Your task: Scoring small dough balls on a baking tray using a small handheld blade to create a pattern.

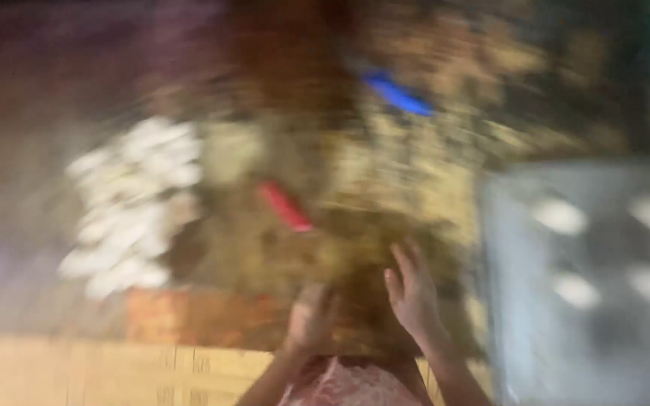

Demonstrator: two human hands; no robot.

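Badly blurred, so details are thin: both hands press into a brown-yellow heap (370, 225) of loose material on the floor. Left hand (311, 316) looks curled at the heap's near edge, grip unclear; right hand (414, 295), fingers spread, lies flat on it. Red object (285, 206) sits up-left of the left hand, long axis diagonal; blue object (398, 93) beyond, white pile (133, 203) left, grey crate (588, 278) right.
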